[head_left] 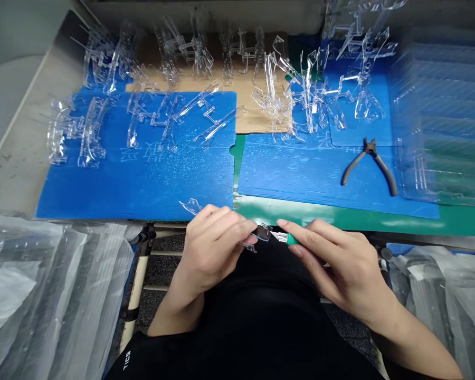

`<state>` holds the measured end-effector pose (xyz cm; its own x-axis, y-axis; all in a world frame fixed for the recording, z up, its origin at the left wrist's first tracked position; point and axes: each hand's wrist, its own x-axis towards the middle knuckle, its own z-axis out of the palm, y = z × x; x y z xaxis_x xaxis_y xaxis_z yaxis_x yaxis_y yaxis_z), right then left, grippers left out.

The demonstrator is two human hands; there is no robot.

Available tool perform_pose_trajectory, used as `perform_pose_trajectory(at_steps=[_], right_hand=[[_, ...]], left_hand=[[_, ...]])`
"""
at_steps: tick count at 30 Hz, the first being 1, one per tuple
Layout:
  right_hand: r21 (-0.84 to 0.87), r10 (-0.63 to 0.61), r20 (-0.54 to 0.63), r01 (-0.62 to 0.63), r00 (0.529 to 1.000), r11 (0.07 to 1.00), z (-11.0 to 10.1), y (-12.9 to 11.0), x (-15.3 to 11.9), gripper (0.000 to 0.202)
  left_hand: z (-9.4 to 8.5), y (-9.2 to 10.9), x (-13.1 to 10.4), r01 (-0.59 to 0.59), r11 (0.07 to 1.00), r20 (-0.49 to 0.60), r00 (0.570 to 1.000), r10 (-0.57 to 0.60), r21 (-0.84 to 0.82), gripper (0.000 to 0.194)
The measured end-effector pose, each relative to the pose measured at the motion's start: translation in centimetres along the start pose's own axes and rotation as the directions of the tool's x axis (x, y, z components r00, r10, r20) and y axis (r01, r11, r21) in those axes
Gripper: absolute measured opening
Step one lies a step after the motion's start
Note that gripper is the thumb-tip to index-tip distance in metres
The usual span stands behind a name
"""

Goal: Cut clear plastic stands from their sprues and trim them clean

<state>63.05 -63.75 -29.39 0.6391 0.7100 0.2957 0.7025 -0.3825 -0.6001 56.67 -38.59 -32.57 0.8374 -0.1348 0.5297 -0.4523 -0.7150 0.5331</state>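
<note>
My left hand (pixel 217 245) is closed around a clear plastic part (pixel 264 232). One end of the part shows past my fingertips, and another clear end sticks out on the far left side of the hand. My right hand (pixel 336 258) grips a utility knife (pixel 283 237) with a green handle. Its short metal blade points left and sits right by the end of the plastic part; whether it touches, I cannot tell. Both hands are in front of the table's near edge, above my lap. Most of the knife's handle is hidden in my palm.
Many clear plastic mouldings (pixel 91 132) lie on blue sheets (pixel 174 182) and brown cardboard (pixel 245 119). Side cutters (pixel 370 163) rest with handles apart at the right. Clear trays (pixel 451 126) are stacked at far right. Plastic-wrapped stacks (pixel 63 295) flank me on both sides.
</note>
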Motion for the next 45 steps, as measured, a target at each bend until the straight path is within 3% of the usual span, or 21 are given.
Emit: perform_pose_trajectory(at_steps=[6,11,14,17,23,27,33,40,45], right_hand=[[-0.003,-0.006,-0.010,0.006,1.000,1.000,0.1,-0.1,-0.1,0.036],[-0.051,0.044,-0.124,-0.051,0.991,0.997,1.7,2.5,0.8,0.031],[0.046,0.108,-0.176,-0.101,0.978,0.994,2.4,3.7,1.7,0.028],[0.172,0.096,-0.121,-0.074,0.988,0.982,2.0,3.0,1.9,0.030],[0.117,-0.059,0.059,0.052,0.997,0.992,0.3,0.4,1.5,0.045],[0.087,-0.151,0.070,0.145,0.986,0.986,0.1,0.1,1.3,0.045],[0.111,-0.168,0.061,0.160,0.984,0.981,0.1,-0.3,1.0,0.044],[0.242,-0.141,0.052,0.124,0.989,0.962,0.5,-0.3,0.7,0.048],[0.348,-0.099,-0.024,0.101,0.995,0.932,2.2,-0.3,0.5,0.057]], left_hand=[[-0.1,0.0,-0.1,0.034,0.997,0.015,0.999,-0.033,-0.065,0.015],[-0.2,0.3,-0.2,0.027,0.971,0.086,0.996,-0.006,-0.238,0.013],[0.1,0.4,-0.2,0.072,0.938,0.110,0.993,-0.036,-0.338,0.013],[0.4,0.2,-0.2,0.157,0.875,0.169,0.982,-0.088,-0.458,0.016],[0.6,-0.4,-0.3,0.211,0.768,0.223,0.971,-0.091,-0.605,0.031],[0.7,-0.6,-0.4,0.188,0.751,0.205,0.976,-0.072,-0.633,0.033],[0.8,-0.6,-0.1,0.153,0.746,0.203,0.979,-0.025,-0.648,0.033],[1.0,-0.6,-0.3,0.126,0.765,0.181,0.983,-0.013,-0.631,0.030],[1.3,-0.8,-0.5,0.134,0.736,0.161,0.986,-0.034,-0.664,0.031]])
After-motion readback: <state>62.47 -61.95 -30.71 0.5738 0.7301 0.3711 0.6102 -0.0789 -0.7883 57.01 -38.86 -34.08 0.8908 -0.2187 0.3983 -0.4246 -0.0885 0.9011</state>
